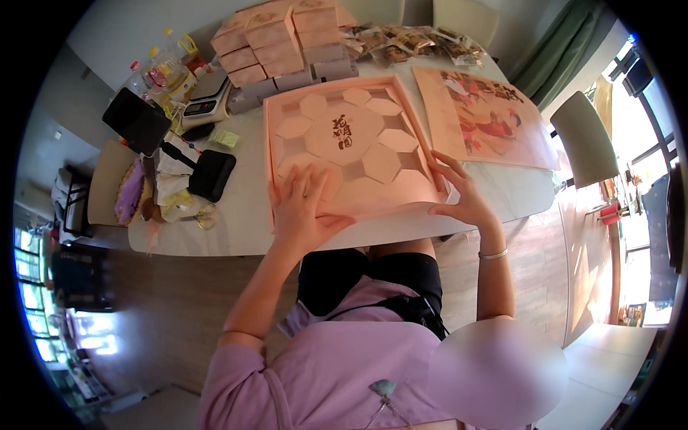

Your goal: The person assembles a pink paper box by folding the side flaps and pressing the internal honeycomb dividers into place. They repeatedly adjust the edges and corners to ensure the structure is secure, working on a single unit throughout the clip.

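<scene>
Left hand (pixel 297 211) lies fingers spread over the near left part of the insert (pixel 350 130) in the large pink box (pixel 268 136), its thumb stretched toward the right hand (pixel 466 195). That one is at the box's near right corner, fingers along the right rim and thumb well apart from them at the front; whether it grips the wall or merely touches it, I cannot tell.

Largest is the pale marbled surface (pixel 505 188), reaching out to both sides of the pink box. The box lies open on it, toward its near edge, the insert within its walls: pale hexagons round a central panel, with darker recesses between. The insert appears to be in place, though whether it sits fully down at the near right corner is unclear; the recesses look unfilled, and no lid covers the box.

Behind the box and to its left stand stacked pink cartons (pixel 276 34), over grey cartons (pixel 335 69). Just right of it lies a flat printed bag (pixel 494 118); behind its right half, clear packets (pixel 413 41) are heaped. Left of it are a black stand (pixel 211 177), a scale (pixel 201 107) farther back and, smallest, scissors (pixel 206 218) nearer the person.
</scene>
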A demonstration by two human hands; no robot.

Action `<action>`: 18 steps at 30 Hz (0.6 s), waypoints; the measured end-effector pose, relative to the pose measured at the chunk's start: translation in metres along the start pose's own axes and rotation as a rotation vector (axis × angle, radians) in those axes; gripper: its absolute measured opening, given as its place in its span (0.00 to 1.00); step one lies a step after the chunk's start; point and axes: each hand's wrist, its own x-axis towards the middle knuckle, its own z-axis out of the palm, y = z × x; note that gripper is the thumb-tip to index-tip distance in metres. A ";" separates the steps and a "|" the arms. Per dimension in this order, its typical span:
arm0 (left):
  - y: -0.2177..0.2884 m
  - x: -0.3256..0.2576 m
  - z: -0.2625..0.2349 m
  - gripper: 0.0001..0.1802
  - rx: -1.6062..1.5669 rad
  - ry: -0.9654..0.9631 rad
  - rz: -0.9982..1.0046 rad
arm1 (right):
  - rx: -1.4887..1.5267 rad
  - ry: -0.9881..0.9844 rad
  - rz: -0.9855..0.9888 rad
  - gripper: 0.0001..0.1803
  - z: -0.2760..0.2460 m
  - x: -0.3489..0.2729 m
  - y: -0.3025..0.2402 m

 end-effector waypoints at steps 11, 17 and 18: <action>0.031 0.035 0.013 0.50 -0.006 0.065 0.165 | 0.027 -0.064 -0.167 0.42 -0.006 0.027 -0.008; 0.027 0.033 0.019 0.49 0.041 0.031 0.115 | 0.006 -0.230 -0.169 0.43 -0.007 0.045 0.010; 0.026 0.032 0.018 0.48 0.057 0.041 0.122 | 0.002 -0.240 -0.182 0.43 -0.007 0.048 0.011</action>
